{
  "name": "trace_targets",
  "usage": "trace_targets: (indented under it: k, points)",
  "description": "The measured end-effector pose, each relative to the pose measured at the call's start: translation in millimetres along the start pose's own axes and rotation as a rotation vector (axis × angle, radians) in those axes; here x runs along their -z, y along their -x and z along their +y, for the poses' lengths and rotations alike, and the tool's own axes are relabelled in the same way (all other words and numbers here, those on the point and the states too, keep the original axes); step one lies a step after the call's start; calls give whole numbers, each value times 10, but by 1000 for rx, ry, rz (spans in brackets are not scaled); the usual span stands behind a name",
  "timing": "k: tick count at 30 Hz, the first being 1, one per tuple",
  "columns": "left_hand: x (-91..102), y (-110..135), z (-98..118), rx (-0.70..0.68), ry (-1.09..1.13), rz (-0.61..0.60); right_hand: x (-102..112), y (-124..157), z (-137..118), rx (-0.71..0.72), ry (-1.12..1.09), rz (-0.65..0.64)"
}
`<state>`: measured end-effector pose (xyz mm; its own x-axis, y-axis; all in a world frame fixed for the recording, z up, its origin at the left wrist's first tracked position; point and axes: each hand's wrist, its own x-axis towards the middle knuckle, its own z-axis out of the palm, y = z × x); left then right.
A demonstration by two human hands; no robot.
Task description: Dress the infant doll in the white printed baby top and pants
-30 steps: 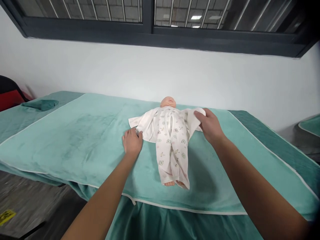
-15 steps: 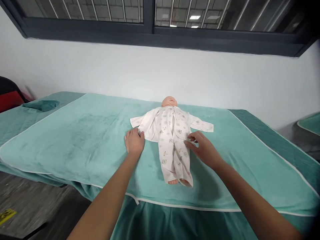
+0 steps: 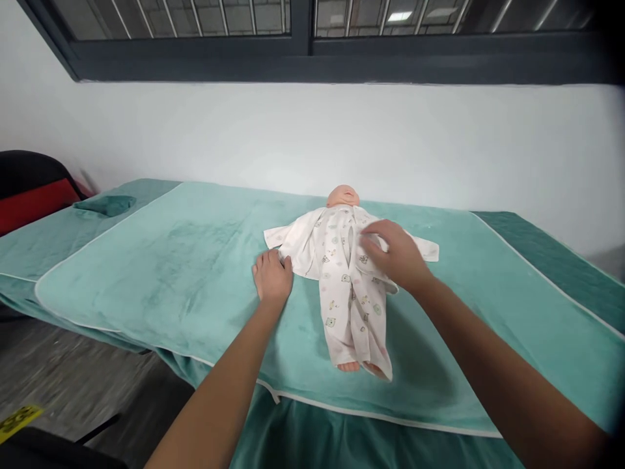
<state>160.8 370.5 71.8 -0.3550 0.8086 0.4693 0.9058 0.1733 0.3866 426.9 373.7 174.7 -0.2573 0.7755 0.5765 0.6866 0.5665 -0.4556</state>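
A baby doll (image 3: pixel 342 195) lies on its back on a teal towel (image 3: pixel 185 260), dressed in a white printed romper (image 3: pixel 351 296) with its sleeves spread out. My left hand (image 3: pixel 271 276) rests on the towel at the edge of the romper's left flap, fingers bent onto the cloth. My right hand (image 3: pixel 393 254) lies over the doll's chest on the right side, fingers curled on the romper's front flap.
The towel covers a bed with a darker teal sheet (image 3: pixel 551 260) showing at the right. A folded teal cloth (image 3: pixel 105 205) lies at the far left. A red and black chair (image 3: pixel 29 195) stands left of the bed. A white wall runs behind.
My right hand let go of the romper's right sleeve, dropped beside the doll's hip, then moved up onto the chest. My left hand stayed at the left flap.
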Motion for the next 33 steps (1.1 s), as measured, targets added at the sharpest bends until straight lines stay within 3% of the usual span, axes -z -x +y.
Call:
trace_targets:
  k: [3, 5, 8, 11, 15, 21, 26, 33]
  points:
    - [-5, 3, -6, -10, -10, -8, -362, -423, -183, 279, 74, -317]
    - [-2, 7, -15, -19, -12, -8, -602, -666, -306, 414, 248, -538]
    - [1, 11, -27, -19, -16, -3, -869, -886, -417, 309, 584, -738]
    - [0, 9, -25, -17, -18, -1, -1018, -920, -436, 182, 686, -728]
    - [2, 5, -10, -16, -19, -14, -1130, -807, -432, 120, 721, -663]
    - [3, 3, -7, -15, -22, -18, -1145, -763, -397, 65, 677, -492]
    - [1, 5, -11, -9, -16, -25, -980, -1045, -153, -37, 601, -382]
    - [13, 8, -12, -10, -10, -23, -939, -1463, 34, -181, 551, -490]
